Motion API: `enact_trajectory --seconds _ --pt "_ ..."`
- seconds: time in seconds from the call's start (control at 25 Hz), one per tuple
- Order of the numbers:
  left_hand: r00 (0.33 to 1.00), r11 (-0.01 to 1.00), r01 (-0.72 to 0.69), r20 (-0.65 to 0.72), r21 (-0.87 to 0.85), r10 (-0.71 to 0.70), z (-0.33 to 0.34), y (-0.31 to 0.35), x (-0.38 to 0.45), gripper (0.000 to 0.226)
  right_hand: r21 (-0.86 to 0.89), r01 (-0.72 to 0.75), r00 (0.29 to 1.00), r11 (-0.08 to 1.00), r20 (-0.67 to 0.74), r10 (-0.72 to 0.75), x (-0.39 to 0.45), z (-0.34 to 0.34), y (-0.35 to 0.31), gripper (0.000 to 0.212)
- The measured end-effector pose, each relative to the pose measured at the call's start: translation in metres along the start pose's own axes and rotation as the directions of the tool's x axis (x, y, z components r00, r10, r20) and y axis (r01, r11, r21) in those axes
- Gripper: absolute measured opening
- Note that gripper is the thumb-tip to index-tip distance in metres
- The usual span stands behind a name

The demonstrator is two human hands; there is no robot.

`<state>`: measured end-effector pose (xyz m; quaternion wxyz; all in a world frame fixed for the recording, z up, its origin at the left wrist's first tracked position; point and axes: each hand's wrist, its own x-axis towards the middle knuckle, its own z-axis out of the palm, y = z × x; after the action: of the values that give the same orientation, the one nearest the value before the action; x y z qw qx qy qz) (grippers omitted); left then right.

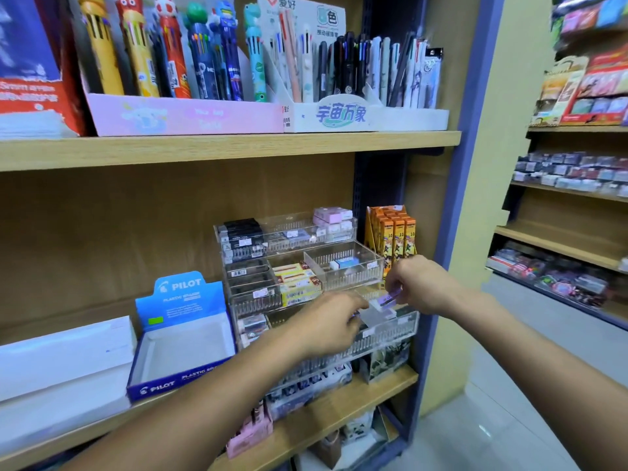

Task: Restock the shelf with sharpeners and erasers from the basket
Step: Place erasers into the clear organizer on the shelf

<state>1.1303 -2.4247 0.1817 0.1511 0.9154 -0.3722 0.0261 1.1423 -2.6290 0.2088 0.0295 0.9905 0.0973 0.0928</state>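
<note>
- white flat boxes [64, 365] lie stacked at the far left of the wooden shelf [339, 409]
- just right of them, blue pilot eraser carton [183, 338], lid flap upright, tray part showing only its white lining
- clear acrylic tiered organiser [306, 266] stands right of the carton; compartments hold black, yellow, pink and white-blue erasers
- left hand [329, 326] reaches over the organiser's lower front tier, fingers curled and close together at a small white piece; whether it is actually pinched cannot be told, fingertips blurred
- white eraser with purple sleeve [387, 302] sits between the two hands, above the front right compartment of the organiser
- right hand [419, 283] comes in from the right, thumb and fingers clamped on the eraser's purple end
- orange pencil boxes [396, 232] stand upright behind the right hand, beside the organiser
- upper shelf: multicolour character pens [170, 49] in a pink display tray [183, 115]
</note>
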Motion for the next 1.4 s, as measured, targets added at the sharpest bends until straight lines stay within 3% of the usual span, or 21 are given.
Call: enact_trajectory --seconds 0.24,0.6,0.68,0.84,1.0,1.12,1.2,1.32,1.4 --pt "0.998 0.996 -0.032 0.062 0.084 0.027 0.011 0.005 0.005 0.045 -0.009 0.091 0.971 0.996 0.223 -0.087 0.007 -0.007 0.002 0.013" --pt "1.0 0.996 -0.022 0.019 0.086 0.021 0.008 0.008 0.003 0.043 -0.045 0.108 0.955 0.993 0.282 -0.091 0.019 0.009 -0.005 0.012" --pt "0.998 0.998 -0.017 -0.054 0.053 0.02 0.003 0.009 -0.008 0.042 0.034 0.077 0.973 0.996 0.214 -0.083 0.012 0.0 -0.012 0.014" --pt "0.966 0.999 0.031 -0.258 0.024 -0.024 -0.016 0.005 -0.046 0.032 0.277 0.098 0.994 0.956 -0.071 -0.081 -0.018 -0.014 -0.071 0.013" --pt "0.913 0.993 0.114 -0.39 -0.026 -0.115 -0.037 -0.008 -0.131 0.023 0.515 0.155 0.986 0.843 -0.139 -0.096 -0.062 -0.012 -0.159 0.016" --pt "0.933 0.973 0.229 -0.278 -0.029 -0.228 -0.021 -0.032 -0.209 0.022 0.606 0.184 0.975 0.774 -0.013 -0.222 -0.089 0.016 -0.222 0.017" --pt "0.936 0.939 0.345 -0.075 -0.002 -0.344 0.011 -0.057 -0.255 0.018 0.565 0.222 0.925 0.795 0.136 -0.355 -0.099 0.057 -0.268 0.013" --pt "0.824 0.865 0.501 0.29 0.031 -0.487 0.082 -0.093 -0.299 0.013 0.469 0.187 0.807 0.863 0.427 -0.407 -0.109 0.137 -0.323 0.01" --pt "0.746 0.82 0.571 0.401 0.026 -0.532 0.131 -0.111 -0.311 0.018 0.436 0.155 0.748 0.886 0.534 -0.394 -0.113 0.185 -0.346 0.014"
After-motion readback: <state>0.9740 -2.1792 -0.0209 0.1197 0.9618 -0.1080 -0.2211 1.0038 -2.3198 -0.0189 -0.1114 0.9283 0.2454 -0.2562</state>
